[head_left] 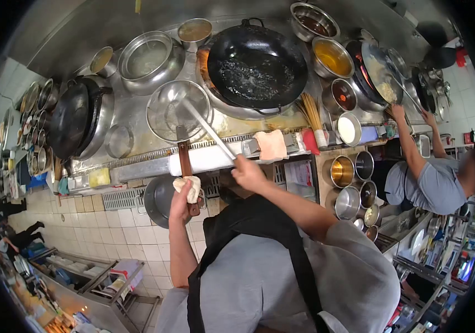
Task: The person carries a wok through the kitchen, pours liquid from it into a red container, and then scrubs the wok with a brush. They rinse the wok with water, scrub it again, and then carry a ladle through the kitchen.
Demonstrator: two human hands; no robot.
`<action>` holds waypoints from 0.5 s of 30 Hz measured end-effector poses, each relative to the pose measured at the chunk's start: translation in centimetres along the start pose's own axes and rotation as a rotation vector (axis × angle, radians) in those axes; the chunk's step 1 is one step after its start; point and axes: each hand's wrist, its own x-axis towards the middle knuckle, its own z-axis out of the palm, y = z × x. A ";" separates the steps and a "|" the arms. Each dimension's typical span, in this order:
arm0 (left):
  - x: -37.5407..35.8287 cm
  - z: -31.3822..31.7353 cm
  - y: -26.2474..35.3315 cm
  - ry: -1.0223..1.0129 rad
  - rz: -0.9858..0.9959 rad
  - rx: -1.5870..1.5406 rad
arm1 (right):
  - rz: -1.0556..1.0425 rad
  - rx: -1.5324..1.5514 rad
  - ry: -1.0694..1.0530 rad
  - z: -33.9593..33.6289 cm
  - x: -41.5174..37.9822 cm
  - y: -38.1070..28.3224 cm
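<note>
My left hand [186, 200] is closed around a white cloth [188, 189] and the brown wooden handle [184, 161] of a round metal strainer [162, 114]. My right hand [248, 173] grips the lower end of a long metal ladle [212, 133], whose head rests in or over the strainer. Just to the right, a large black wok [257, 66] holds bubbling liquid on the stove. A folded pinkish cloth [270, 145] lies on the counter's front edge, right of my right hand.
Metal bowls [333, 57] of sauces and oil stand right of the wok. A bamboo brush [312, 116] is beside them. At the far right a co-worker [434, 183] works at another wok. A large metal pot [147, 58] and black woks [70, 119] sit left.
</note>
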 end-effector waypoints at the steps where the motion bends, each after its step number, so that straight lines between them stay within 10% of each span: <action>1: -0.1 0.3 0.3 0.013 -0.011 0.021 | 0.018 0.007 -0.046 1.9 0.2 0.8; 5: -0.9 1.8 1.5 0.055 -0.076 0.086 | 0.101 0.022 -0.152 7.0 -1.2 4.8; 9: -0.7 1.8 0.9 0.354 0.348 0.422 | 0.041 -0.114 -0.349 -4.8 0.3 2.5; 12: -3.6 5.4 4.5 0.442 0.326 0.266 | -0.092 -0.599 0.501 -15.2 1.0 12.9; 15: -3.2 10.4 6.1 0.228 0.321 -0.036 | 0.428 -0.809 0.321 -23.8 0.8 17.3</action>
